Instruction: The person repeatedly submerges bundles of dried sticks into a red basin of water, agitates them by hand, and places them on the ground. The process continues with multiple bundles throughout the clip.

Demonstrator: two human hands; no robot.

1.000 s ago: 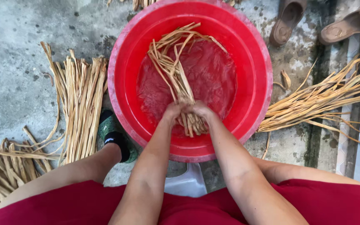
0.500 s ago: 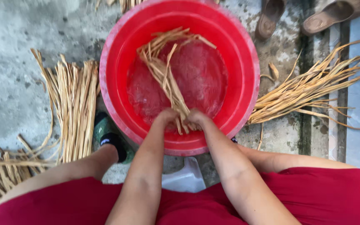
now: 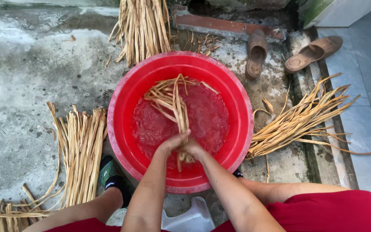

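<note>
A big red plastic basin (image 3: 121,103) holds water and a bundle of tan dried plant strips (image 3: 171,98). My left hand (image 3: 171,145) and my right hand (image 3: 193,149) meet at the near side of the basin. Both are closed around the near end of that bundle, side by side and touching. The far ends of the strips fan out over the water toward the basin's far rim. My forearms reach in from the bottom of the view over my red clothing.
Piles of the same dried strips lie on the wet concrete: left (image 3: 80,150), far (image 3: 142,25) and right (image 3: 301,120). Two brown slippers (image 3: 256,52) (image 3: 312,52) lie beyond the basin. A white stool (image 3: 190,219) sits under me. My dark-green shoe (image 3: 109,174) touches the basin's left side.
My hands keep their hold on the bundle while shifting it in the water. The camera tilted up and to the right, so the far pile and both slippers show fully.
</note>
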